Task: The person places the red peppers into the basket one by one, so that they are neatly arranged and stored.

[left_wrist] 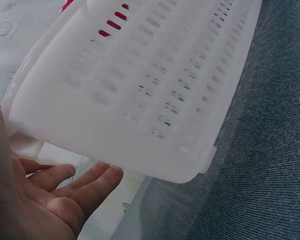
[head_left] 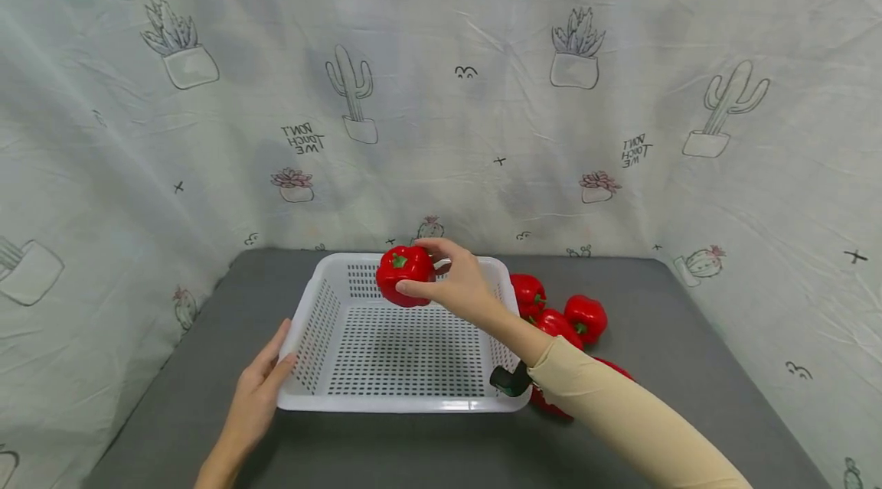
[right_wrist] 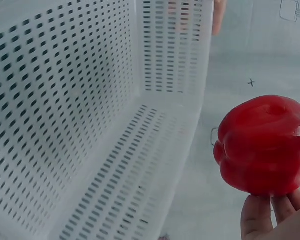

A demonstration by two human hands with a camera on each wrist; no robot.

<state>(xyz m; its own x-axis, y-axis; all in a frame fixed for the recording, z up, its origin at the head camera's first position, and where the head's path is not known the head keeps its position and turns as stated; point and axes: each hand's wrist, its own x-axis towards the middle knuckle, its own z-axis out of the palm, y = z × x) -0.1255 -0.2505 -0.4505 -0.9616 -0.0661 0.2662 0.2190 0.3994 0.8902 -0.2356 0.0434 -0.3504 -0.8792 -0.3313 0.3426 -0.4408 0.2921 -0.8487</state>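
Observation:
My right hand [head_left: 460, 284] grips a red bell pepper [head_left: 403, 275] with a green stem, thumb in front and fingers behind. It holds the pepper above the far part of a white perforated plastic basket [head_left: 406, 403]. In the right wrist view the pepper [right_wrist: 262, 147] is clear of the basket walls. My left hand [head_left: 256, 388] holds the basket's left side, the thumb at the rim and the fingers along the outside. In the left wrist view its fingers [left_wrist: 95, 187] lie by the basket's outer wall [left_wrist: 80, 112]. No other pepper shows inside the basket.
Several more red bell peppers [head_left: 586, 318] lie on the grey table [head_left: 661, 336] right of the basket, some partly hidden behind my right forearm. A pale curtain [head_left: 468, 137] with cactus drawings hangs behind and at both sides of the table.

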